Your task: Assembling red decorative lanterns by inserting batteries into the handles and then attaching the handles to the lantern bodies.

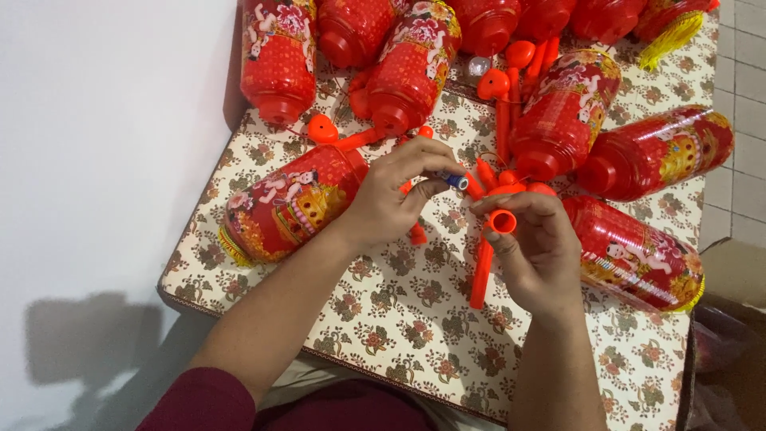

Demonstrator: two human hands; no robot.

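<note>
Over a floral-patterned table [415,319], a person's two bare hands meet near the middle of the scene. The left hand [391,195] is pinched shut on a small battery [456,182], held between thumb and forefinger with its blue end pointing right. The right hand [535,247] is closed round an orange plastic tube [483,267], thumb and fingers wrapped about its upper part, so that its open round mouth sits just right of and slightly nearer than the battery's tip. The tube's long axis runs from that mouth down toward the near edge of the table, its lower end hanging free above the cloth. The battery lies roughly crosswise to it, left to right, close to the mouth but apart from it. The left hand is the one nearer the battery's line of travel; the right merely steadies the tube.

Around the hands lie red printed lanterns: ten can be counted at least in part, with one at near left [291,203], one at near right [634,255] and the rest across the far side. Loose orange handles and heart-shaped caps [323,128] are scattered between them; their number cannot be told. One battery and one held tube show.
</note>
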